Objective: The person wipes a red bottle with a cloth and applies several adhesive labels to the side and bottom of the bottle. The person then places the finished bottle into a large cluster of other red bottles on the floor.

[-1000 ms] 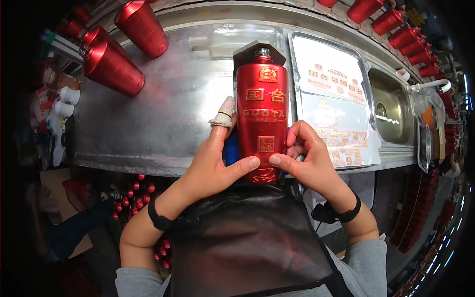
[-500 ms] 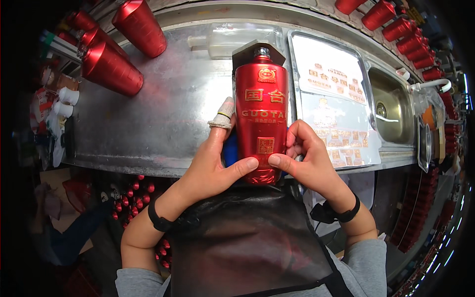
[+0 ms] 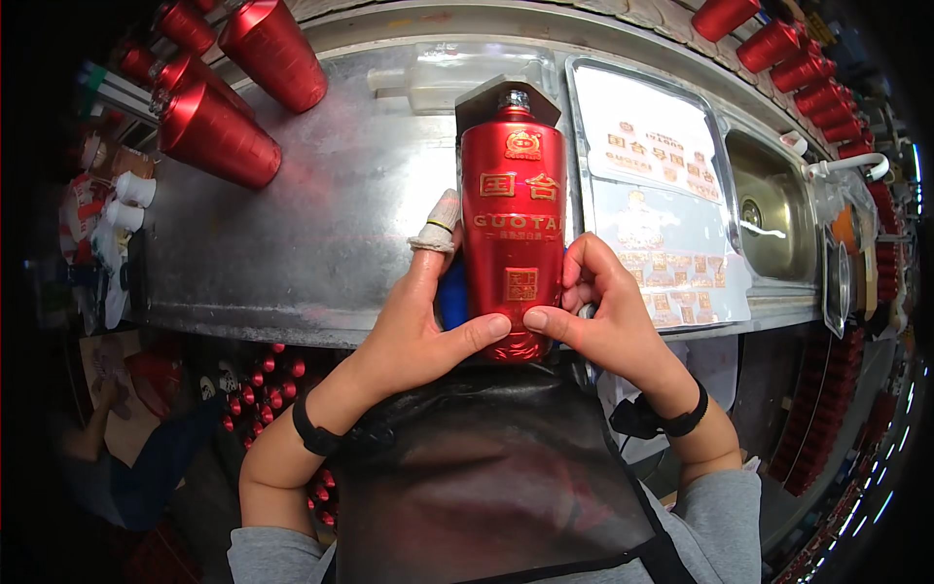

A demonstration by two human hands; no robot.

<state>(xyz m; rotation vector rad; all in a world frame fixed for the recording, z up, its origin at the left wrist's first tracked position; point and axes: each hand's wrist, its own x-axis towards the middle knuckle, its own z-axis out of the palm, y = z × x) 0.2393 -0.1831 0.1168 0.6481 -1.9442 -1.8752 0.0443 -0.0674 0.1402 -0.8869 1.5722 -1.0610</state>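
Observation:
A shiny red bottle with gold lettering and emblems lies in front of me, its neck pointing away. Beneath it show a dark angular rest and something blue. On the bottle's left side, my left hand presses its thumb near the base; the index finger, in a whitish wrap, stretches up beside the bottle. My right hand grips the lower right side, thumb on the front and fingers curled at the edge. Both hands' remaining fingers are partly hidden.
Right of the bottle, a metal tray bears sheets of gold decals. Beyond it are a sink and white tap. A clear bottle lies behind. Red bottles stand far left; more line the far right.
The held bottle has turned very slightly, and my right thumb has shifted a little left. At the far right, the row of red bottles has moved. A person's arm at lower left has moved.

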